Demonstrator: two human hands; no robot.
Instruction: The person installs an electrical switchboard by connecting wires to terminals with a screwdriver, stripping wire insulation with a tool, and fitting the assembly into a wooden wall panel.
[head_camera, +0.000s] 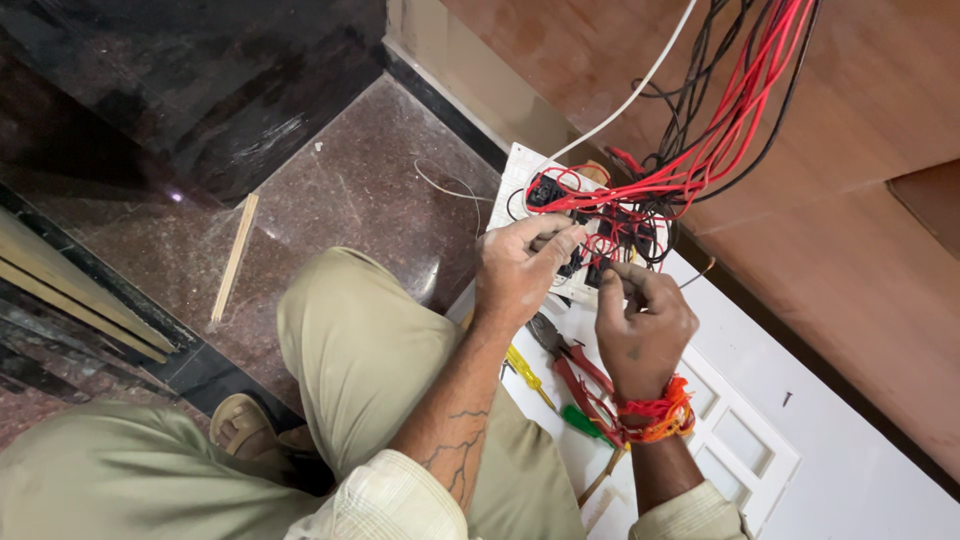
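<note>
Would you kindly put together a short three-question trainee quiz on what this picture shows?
1. True or false: both hands are at the white plastic switch plate with its red and black wires.
2. Which lies nearest the right hand? A) red-handled pliers B) thin wooden stick C) sandal
3. Fill in: the screwdriver beside the pliers has a ____ handle.

Key: 1 true; 2 A; 3 yellow. The left hand steadies the plate while the right hand's fingers pinch at the wiring.
</note>
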